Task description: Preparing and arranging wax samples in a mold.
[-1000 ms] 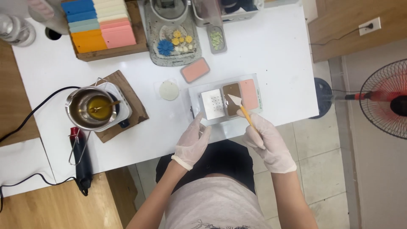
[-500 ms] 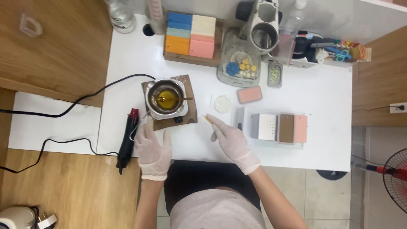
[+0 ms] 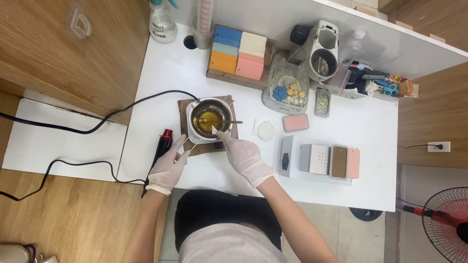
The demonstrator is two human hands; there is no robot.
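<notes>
A small metal pot (image 3: 201, 105) of amber liquid stands on a brown mat (image 3: 184, 108) at the middle of the white table (image 3: 161, 73). My gloved left hand (image 3: 168, 166) pinches the pot's thin wire handle (image 3: 191, 141) at its lower left. Just right of the pot, my gloved right hand (image 3: 245, 157) holds a small pale stick (image 3: 215, 129) whose tip rests in the liquid. A black heat gun (image 3: 161, 148) lies beside my left hand.
A clear tray (image 3: 292, 168) with white, brown and pink slabs lies to the right. Behind it are a pink block (image 3: 295, 122), a white disc (image 3: 266, 131), a box of coloured blocks (image 3: 240, 52), a dish of small flowers (image 3: 286, 92), a spray bottle (image 3: 161, 22) and a red fan (image 3: 446, 224).
My right hand has left the slab tray and brought the stick left into the pot. My left hand has gone to the pot's handle. The view has swung left.
</notes>
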